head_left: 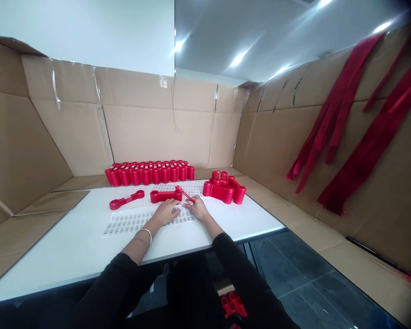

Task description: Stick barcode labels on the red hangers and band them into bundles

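Observation:
My right hand (198, 209) is closed on a thin, red, dumbbell-shaped plastic piece (185, 194), which sticks out up and to the left from the fingers. Close by, my left hand (165, 212) lies low over a sheet of small printed labels (128, 223), its thumb apart from its fingers. Just beyond the left fingertips sits a stack of red dumbbell-shaped pieces (165, 196). A smaller red dumbbell-shaped stack (126, 199) lies further left. Behind the hands, a second label sheet (192, 188) is partly covered.
A long row of red bundles (150, 174) lines the back of the white table (71, 242). More red stacks (222, 188) stand at right. Cardboard walls (150, 128) enclose the table, with red strips (339, 105) hanging on the right one. Red pieces (233, 305) sit below the table edge.

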Demonstrator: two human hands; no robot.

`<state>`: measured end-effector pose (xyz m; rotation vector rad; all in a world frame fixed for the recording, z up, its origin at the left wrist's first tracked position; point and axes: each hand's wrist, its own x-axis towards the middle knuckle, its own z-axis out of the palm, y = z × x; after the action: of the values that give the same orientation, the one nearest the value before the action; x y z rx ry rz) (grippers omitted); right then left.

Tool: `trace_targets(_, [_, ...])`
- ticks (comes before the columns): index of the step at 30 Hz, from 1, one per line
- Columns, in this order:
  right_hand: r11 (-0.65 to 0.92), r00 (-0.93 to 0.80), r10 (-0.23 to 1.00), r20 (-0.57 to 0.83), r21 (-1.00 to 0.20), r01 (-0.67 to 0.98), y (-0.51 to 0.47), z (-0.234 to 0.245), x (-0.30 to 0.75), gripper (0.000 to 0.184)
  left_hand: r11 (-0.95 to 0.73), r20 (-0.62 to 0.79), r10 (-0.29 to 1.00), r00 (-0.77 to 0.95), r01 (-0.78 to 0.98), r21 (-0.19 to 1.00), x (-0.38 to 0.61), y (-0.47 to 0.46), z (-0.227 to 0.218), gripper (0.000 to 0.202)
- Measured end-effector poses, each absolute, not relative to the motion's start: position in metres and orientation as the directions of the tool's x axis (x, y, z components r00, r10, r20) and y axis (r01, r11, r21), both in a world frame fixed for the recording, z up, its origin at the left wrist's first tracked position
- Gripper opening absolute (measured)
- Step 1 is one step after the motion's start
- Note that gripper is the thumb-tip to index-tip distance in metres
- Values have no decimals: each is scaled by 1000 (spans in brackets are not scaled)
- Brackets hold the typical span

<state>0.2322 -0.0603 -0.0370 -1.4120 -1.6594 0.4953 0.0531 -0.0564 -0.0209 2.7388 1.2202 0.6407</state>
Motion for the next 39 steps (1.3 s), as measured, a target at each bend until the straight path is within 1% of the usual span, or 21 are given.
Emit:
trace_targets(4, [294, -16, 938, 347, -768, 568, -59, -36, 234, 22, -679, 361, 726, 585, 691, 246, 54, -53, -23, 37])
trace_targets(9, [291, -43, 947, 318, -796, 530, -58, -37, 237, 28, -675, 361, 732, 578, 689, 265, 56, -50, -24, 34])
trace_targets(12, [287, -54, 953, 299, -824, 489, -57, -38, 239, 28, -669, 346, 740, 577, 686, 285, 56, -49, -24, 33])
trace_targets(16, [275, -66, 960, 273, -861, 427, -56, -40, 238, 24, -660, 333, 751, 571, 674, 332, 56, -46, -24, 30])
trace_targets(20, [262, -79, 965, 250, -889, 377, -54, -39, 234, 22, -642, 354, 767, 536, 662, 387, 55, -42, -25, 26])
trace_targets(27, [225, -73, 974, 213, -930, 292, -60, -34, 233, 19, -629, 347, 776, 526, 619, 469, 52, -36, -28, 26])
trace_targets(31, [208, -63, 978, 198, -946, 247, -62, -30, 232, 21, -630, 327, 774, 542, 607, 484, 51, -35, -27, 27])
trace_targets(35, [182, -44, 983, 177, -962, 202, -63, -27, 235, 22, -625, 296, 777, 556, 626, 466, 48, -40, -20, 32])
trace_targets(39, [157, 11, 987, 161, -975, 157, -66, -23, 244, 24, -597, 231, 798, 556, 680, 426, 36, -47, -13, 48])
